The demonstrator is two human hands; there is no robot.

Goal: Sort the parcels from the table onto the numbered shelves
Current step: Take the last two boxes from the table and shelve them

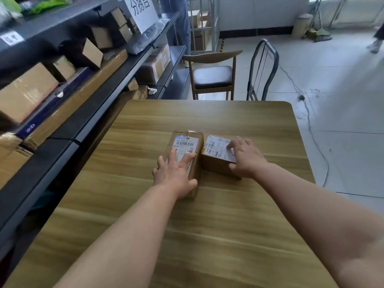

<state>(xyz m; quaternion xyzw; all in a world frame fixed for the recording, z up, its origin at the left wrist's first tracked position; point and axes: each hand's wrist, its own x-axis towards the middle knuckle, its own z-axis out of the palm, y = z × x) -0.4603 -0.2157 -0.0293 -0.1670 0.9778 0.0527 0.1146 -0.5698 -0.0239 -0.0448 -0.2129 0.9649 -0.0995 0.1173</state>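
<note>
Labels half hidden: left grip holds tall parcel, right grip small parcel.

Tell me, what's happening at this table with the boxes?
A person is sorting parcels. Two cardboard ones sit side by side on the wooden table. The left hand grips the longer parcel from above, thumb against its side; the right hand holds the smaller parcel, fingers on its label. Neither is lifted yet. The shelves on the left already hold many boxes.
</note>
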